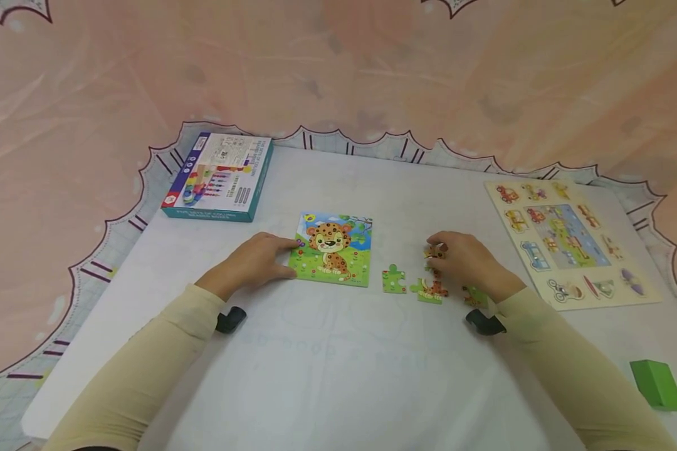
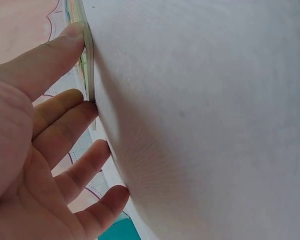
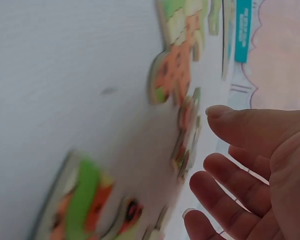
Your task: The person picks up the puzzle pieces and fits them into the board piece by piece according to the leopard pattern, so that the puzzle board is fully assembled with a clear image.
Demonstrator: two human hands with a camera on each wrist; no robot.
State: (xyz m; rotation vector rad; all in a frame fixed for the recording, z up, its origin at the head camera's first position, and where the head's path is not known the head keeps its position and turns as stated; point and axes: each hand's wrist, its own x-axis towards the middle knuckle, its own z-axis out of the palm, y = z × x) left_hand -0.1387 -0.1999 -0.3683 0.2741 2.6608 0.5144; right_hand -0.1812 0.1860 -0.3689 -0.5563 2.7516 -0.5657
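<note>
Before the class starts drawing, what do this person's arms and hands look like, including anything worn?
The left sleeve and right sleeve are long, plain beige and lightly creased, reaching to the wrists. A small black device shows at the left wrist, and another at the right. The left hand and right hand are ungloved, with no rings visible.

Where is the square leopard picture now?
In the head view, the square, multicoloured leopard picture lies near the centre, between the left hand and the green-orange puzzle pieces on its right.
</note>
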